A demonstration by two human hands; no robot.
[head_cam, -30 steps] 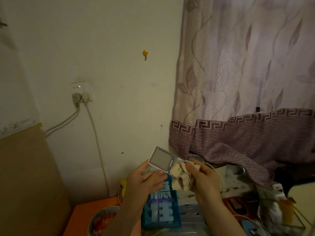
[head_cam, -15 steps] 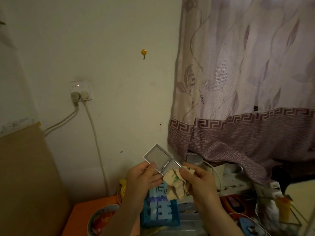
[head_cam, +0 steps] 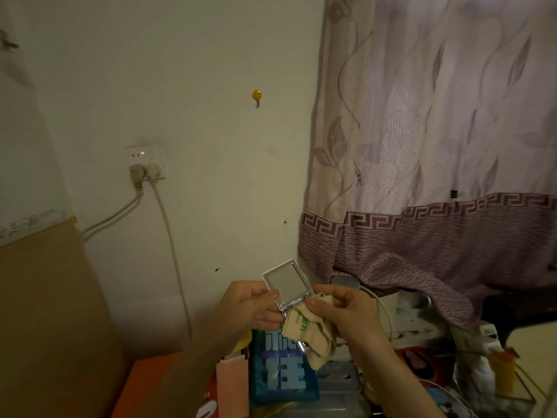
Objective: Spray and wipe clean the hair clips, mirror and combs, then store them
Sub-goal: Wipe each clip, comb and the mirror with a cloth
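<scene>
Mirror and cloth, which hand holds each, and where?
Left hand pinches the open mirror at its lower left edge; right hand grips the cloth near its top.

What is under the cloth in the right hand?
The cloth drapes over the lower half of the open compact mirror, pinched by the right hand. That covered half is hidden; the left hand holds the mirror.

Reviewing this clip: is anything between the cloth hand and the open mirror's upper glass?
Nothing visible. The left hand holds the open mirror by its left edge, upper glass bare. The right hand pinches the cloth just below the hinge, covering the lower half, so only open air separates the cloth from the upper glass.
</scene>
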